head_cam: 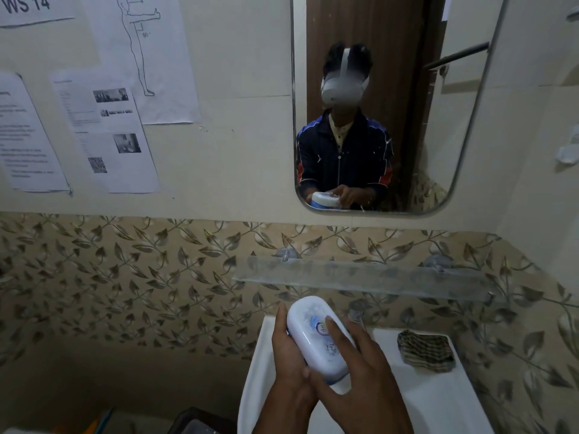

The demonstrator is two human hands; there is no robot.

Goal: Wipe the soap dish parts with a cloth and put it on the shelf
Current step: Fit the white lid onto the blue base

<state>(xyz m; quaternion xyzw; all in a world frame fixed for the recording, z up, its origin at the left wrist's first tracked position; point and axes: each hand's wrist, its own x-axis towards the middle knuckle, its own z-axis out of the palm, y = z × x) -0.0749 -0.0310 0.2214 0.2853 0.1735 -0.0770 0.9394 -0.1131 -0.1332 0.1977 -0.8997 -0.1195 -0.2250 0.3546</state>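
Pointing up-left toward shelf (360, 277), soap dish (316, 336) in both hands

Bathroom. White washbasin (438, 402) fixed against leaf-patterned wall tiles (141, 277); tap (357, 311) at the basin's back edge; glass shelf (360, 277) above the basin; wall mirror (376, 104) above the shelf; printed notices (109, 130) left of the mirror.

Head camera — looks forward and down, close over sink (438, 399), facing mirror (369, 104) wall.
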